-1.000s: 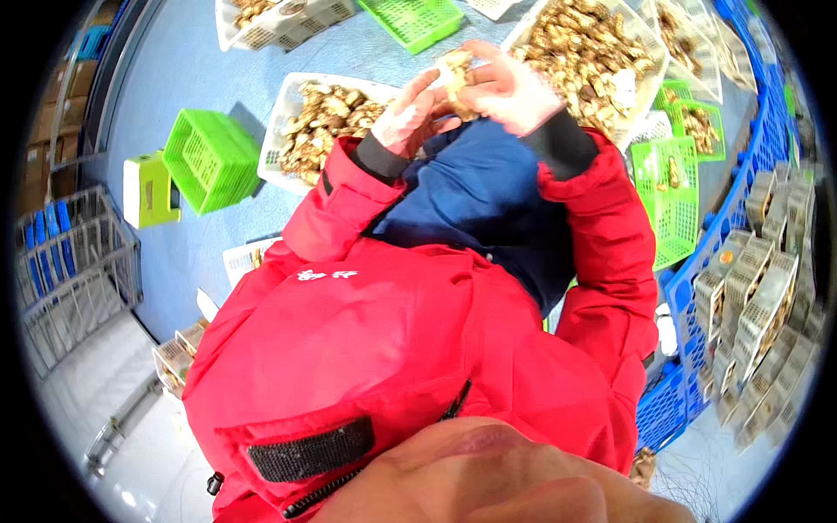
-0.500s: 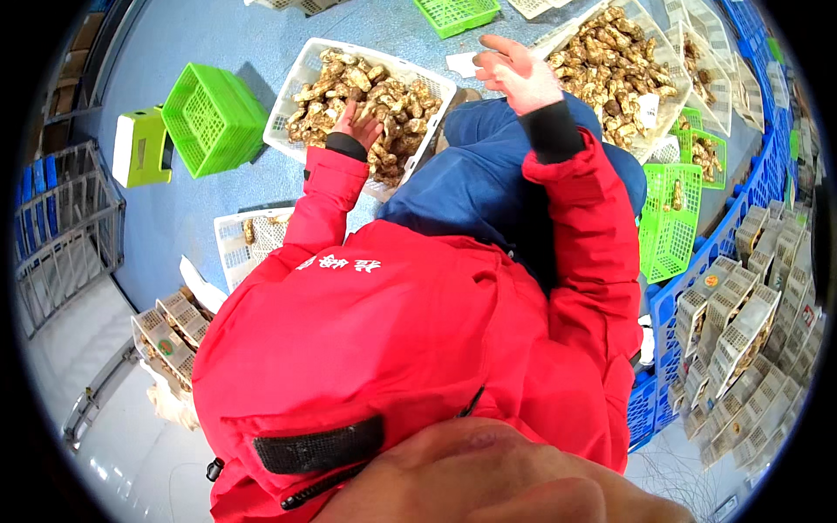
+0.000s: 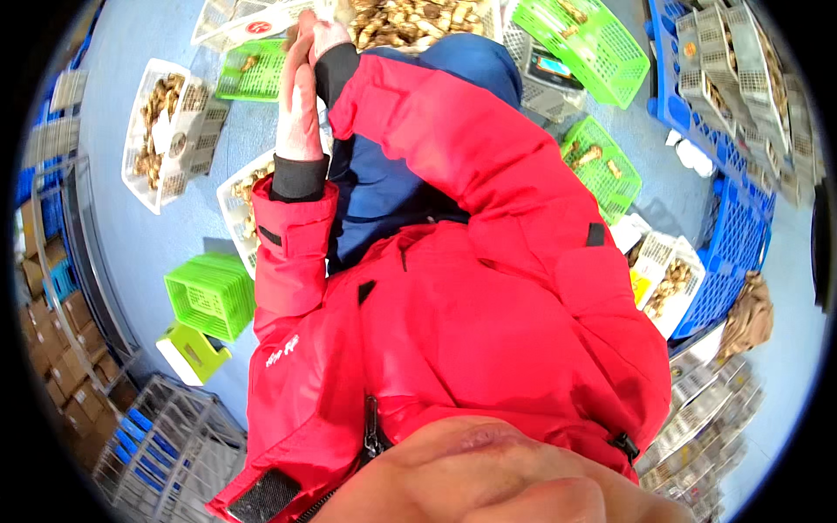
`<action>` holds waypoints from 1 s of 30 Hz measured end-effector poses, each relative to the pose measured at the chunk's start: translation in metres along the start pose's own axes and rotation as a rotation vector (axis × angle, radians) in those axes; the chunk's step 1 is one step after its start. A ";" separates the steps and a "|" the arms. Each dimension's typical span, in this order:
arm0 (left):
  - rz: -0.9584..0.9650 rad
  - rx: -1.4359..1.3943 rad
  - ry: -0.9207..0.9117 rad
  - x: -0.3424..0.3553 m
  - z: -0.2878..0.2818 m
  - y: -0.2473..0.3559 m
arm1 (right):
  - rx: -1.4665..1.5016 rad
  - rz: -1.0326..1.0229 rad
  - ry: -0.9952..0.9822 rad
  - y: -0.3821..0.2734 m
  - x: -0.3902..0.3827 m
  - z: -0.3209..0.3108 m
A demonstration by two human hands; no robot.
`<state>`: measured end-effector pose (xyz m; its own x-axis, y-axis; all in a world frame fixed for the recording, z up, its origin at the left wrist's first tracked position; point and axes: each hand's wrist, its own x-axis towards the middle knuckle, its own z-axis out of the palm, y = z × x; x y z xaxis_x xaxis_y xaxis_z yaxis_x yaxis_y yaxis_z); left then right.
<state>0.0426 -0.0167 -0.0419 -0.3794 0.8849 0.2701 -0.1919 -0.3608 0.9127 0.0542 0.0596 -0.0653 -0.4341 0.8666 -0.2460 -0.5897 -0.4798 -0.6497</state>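
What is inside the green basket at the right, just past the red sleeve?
The green basket holds a few brown mushroom pieces on its mesh floor, most of which shows bare. The red sleeve covers its near left corner, so anything lying there cannot be seen.

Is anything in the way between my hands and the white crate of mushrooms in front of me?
Nothing visible stands between them. The right hand is at the near edge of the white crate of mushrooms, and the left hand rests against it.

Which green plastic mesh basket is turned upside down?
The green basket on the blue floor at the left, showing its base; the other green baskets sit open-side up.
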 end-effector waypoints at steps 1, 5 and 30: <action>-0.027 -0.043 -0.023 0.011 0.016 0.004 | 0.042 -0.041 -0.008 -0.011 0.004 -0.003; -0.239 -0.409 -0.116 0.026 0.047 -0.007 | 0.248 -0.150 -0.046 -0.049 0.028 -0.028; -0.484 -1.235 -0.479 0.078 0.045 -0.018 | -0.506 -0.003 0.145 -0.073 0.109 -0.083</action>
<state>0.0572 0.0724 -0.0234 0.2439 0.9166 0.3168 -0.9664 0.2025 0.1582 0.1065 0.2005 -0.1038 -0.3130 0.8951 -0.3176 -0.1729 -0.3825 -0.9076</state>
